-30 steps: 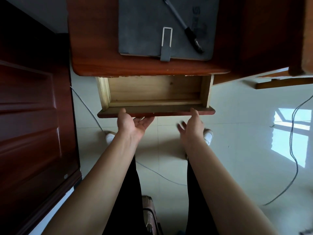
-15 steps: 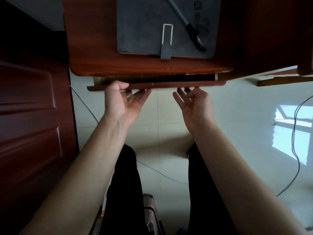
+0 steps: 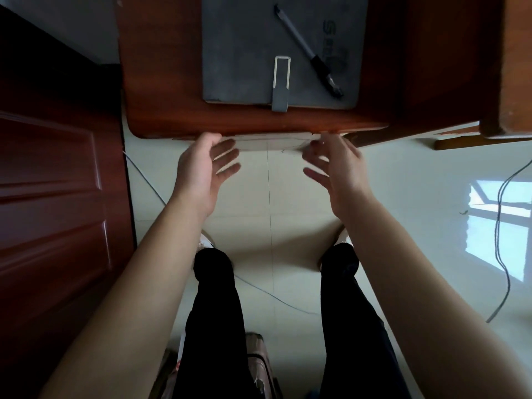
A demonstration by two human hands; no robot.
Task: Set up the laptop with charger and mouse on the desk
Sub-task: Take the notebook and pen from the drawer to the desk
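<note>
- Drawer is sliding home – a second ago it was standing wide open and showing a bare wooden bottom, half a second ago only a sliver was left, and now nothing of it is showing under the front edge of the desk (image 3: 201, 122).
- Left hand (image 3: 201, 171) is coming off that edge, fingers loosely spread and gripping nothing, thumb just brushing the wood or a hair short of it; I cannot tell which.
- Right hand (image 3: 336, 168) is doing the same on the other side – fingers apart, slightly blurred, empty.
- Grey sleeve (image 3: 259, 53), most likely holding the laptop, is lying flat on the desktop with its strap tab (image 3: 280, 82) hanging over the near side and a pen (image 3: 308, 53) resting diagonally across it.
- Charger and mouse are not showing anywhere in view; the drawer was offering neither.
- Cables are trailing over the tiled floor (image 3: 374, 191), one at the left (image 3: 144, 180), one at the far right (image 3: 503, 226).
- Setup is looking barely begun: the sleeve is closed, and the search for accessories is likely heading elsewhere.
</note>
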